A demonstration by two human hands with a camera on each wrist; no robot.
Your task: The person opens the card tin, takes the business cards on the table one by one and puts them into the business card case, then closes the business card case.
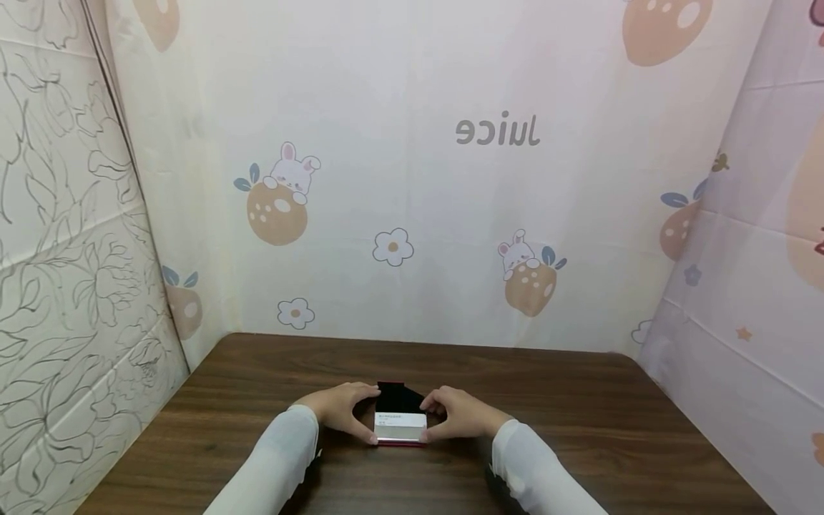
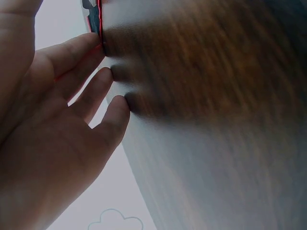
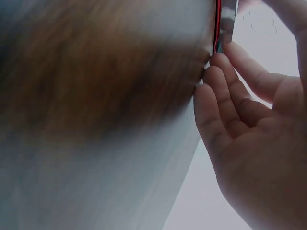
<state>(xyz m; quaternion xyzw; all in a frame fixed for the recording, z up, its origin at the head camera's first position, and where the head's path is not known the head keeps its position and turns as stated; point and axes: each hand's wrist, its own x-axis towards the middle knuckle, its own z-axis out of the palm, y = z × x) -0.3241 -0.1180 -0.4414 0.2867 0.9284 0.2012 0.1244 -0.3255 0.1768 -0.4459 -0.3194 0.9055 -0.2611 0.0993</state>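
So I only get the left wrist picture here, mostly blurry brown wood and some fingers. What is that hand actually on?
Observer: From the head view, the left hand holds one end of a small red-edged case on the table.
Operator: Is the other hand busy too?
Observer: Yes, the right hand holds the opposite end.
Operator: Is the case closed?
Observer: No, its dark lid stands raised at the back, and a white card shows inside.

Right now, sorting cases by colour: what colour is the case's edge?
Red, on the case; clearest in the head view.
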